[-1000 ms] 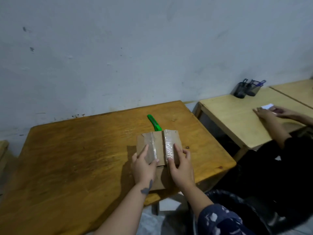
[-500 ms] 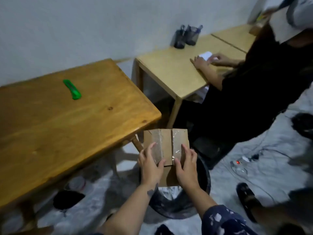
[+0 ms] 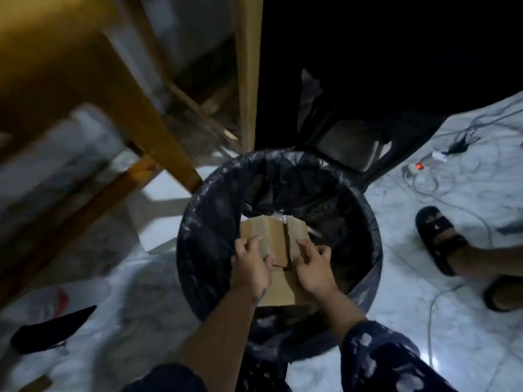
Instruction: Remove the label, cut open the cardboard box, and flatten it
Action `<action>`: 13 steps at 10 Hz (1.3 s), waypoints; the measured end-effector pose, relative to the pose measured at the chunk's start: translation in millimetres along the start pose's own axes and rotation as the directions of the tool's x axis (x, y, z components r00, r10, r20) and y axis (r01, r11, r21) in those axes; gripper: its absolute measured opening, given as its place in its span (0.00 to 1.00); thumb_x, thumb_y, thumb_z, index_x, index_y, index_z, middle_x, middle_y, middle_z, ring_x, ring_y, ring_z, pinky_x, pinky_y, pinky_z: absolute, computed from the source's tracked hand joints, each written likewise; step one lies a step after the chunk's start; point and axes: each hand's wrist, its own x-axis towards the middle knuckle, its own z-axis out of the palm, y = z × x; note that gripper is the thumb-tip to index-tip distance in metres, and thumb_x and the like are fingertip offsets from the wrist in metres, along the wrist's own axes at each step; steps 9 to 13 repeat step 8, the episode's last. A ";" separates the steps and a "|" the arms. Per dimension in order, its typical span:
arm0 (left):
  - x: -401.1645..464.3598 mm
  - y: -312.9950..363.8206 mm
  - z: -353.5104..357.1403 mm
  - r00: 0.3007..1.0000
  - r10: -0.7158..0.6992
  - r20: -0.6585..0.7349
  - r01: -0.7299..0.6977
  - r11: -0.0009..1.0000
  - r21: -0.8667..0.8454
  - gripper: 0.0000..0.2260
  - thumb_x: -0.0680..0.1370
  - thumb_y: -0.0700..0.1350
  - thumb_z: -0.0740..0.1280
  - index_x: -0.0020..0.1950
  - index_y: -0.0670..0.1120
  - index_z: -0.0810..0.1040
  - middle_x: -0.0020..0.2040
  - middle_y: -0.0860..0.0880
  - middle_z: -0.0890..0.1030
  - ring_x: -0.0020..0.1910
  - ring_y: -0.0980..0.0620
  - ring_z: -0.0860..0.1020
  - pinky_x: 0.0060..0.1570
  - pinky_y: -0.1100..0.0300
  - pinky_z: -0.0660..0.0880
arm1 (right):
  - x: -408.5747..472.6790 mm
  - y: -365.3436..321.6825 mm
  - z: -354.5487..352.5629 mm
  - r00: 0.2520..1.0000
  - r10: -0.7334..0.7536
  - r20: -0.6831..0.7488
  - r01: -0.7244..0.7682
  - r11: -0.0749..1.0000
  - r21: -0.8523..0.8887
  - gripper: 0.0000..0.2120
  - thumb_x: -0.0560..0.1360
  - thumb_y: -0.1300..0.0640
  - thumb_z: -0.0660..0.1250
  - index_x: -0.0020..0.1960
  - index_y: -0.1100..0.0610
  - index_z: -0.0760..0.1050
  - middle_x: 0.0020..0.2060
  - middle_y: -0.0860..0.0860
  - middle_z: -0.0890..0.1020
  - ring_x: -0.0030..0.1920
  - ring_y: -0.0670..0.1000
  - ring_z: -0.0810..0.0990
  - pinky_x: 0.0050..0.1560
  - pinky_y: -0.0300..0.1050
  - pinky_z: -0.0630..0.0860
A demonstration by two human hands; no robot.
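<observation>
Both hands, left hand point(image 3: 250, 268), right hand point(image 3: 314, 267), gripping flattened taped cardboard box point(image 3: 276, 236), over round black-lined bin point(image 3: 203, 236)

flattened box point(image 3: 273, 239) moved from table into bin point(image 3: 368, 219)

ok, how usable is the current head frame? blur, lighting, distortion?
Head view: heavy motion blur on the table at left; the cardboard, left hand and right hand over the bin are only slightly soft. Lighting is dim, upper right nearly black. Wide-angle bending shows at the edges. No strong glare.
</observation>
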 end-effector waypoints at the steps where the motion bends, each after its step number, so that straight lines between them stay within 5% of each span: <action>1: 62.1 -23.4 46.0 0.999 0.035 0.008 -0.035 0.998 0.050 0.19 0.79 0.47 0.64 0.69 0.46 0.68 0.67 0.44 0.62 0.58 0.42 0.71 0.60 0.55 0.68 | 68.8 25.5 33.3 0.999 0.040 -0.035 -0.040 0.999 0.026 0.17 0.79 0.55 0.59 0.67 0.49 0.69 0.65 0.56 0.62 0.60 0.60 0.72 0.64 0.47 0.66; 4: 171.5 -83.0 146.6 0.980 0.161 0.113 -0.188 0.936 0.296 0.23 0.77 0.49 0.64 0.71 0.48 0.66 0.68 0.41 0.62 0.67 0.42 0.66 0.68 0.51 0.63 | 185.1 83.2 103.7 0.997 0.076 -0.022 -0.078 0.990 -0.120 0.23 0.78 0.58 0.57 0.73 0.53 0.63 0.68 0.60 0.66 0.66 0.60 0.69 0.67 0.48 0.66; 6: 151.5 -71.5 127.8 0.974 0.065 0.217 -0.128 0.949 0.288 0.27 0.79 0.50 0.61 0.76 0.50 0.56 0.77 0.45 0.54 0.75 0.44 0.54 0.72 0.46 0.56 | 166.8 72.3 86.4 0.995 0.097 0.040 -0.093 0.992 -0.090 0.35 0.75 0.56 0.63 0.77 0.54 0.50 0.71 0.57 0.65 0.69 0.60 0.67 0.64 0.48 0.68; 8: 107.1 -14.1 53.7 0.937 -0.034 0.347 0.005 0.996 0.084 0.23 0.81 0.43 0.58 0.76 0.43 0.59 0.73 0.39 0.65 0.70 0.41 0.66 0.68 0.53 0.64 | 115.6 27.0 33.4 0.992 0.087 0.089 -0.070 0.982 -0.176 0.21 0.78 0.50 0.59 0.69 0.55 0.67 0.65 0.58 0.75 0.64 0.60 0.74 0.59 0.48 0.73; 13: 107.1 -14.1 53.7 0.937 -0.034 0.347 0.005 0.996 0.084 0.23 0.81 0.43 0.58 0.76 0.43 0.59 0.73 0.39 0.65 0.70 0.41 0.66 0.68 0.53 0.64 | 115.6 27.0 33.4 0.992 0.087 0.089 -0.070 0.982 -0.176 0.21 0.78 0.50 0.59 0.69 0.55 0.67 0.65 0.58 0.75 0.64 0.60 0.74 0.59 0.48 0.73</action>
